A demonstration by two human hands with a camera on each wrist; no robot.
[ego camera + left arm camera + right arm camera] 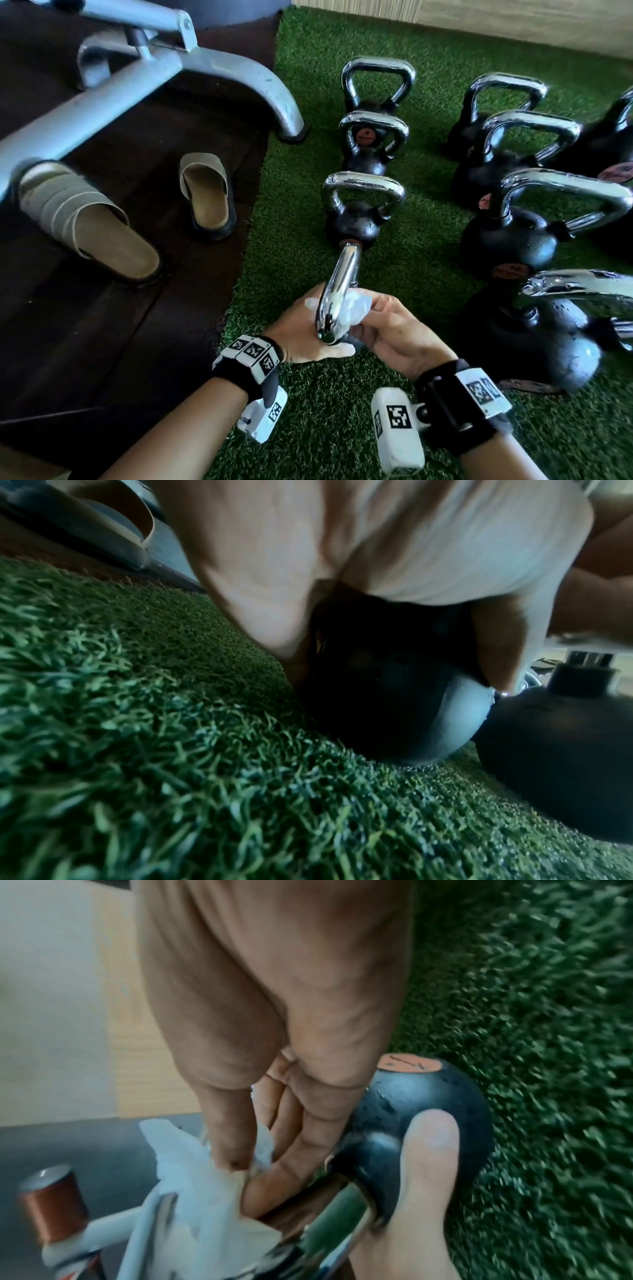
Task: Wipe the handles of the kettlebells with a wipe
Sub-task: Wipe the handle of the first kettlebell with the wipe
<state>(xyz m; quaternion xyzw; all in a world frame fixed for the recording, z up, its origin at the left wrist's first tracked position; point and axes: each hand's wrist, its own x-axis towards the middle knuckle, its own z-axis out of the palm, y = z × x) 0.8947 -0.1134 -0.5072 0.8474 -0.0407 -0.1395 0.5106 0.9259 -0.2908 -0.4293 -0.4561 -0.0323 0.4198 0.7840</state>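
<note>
Two sandals [205,195] sit on the dark mat, near the turf [291,212] edge. The left hand [301,329] seems to steady the nearest kettlebell [421,1112], tipped toward the person on open turf; its fingers' grasp is hidden. The right hand [397,335] pinches a wipe [352,306] against the handle [337,291]. More kettlebells [507,233] crowd the right.
</note>
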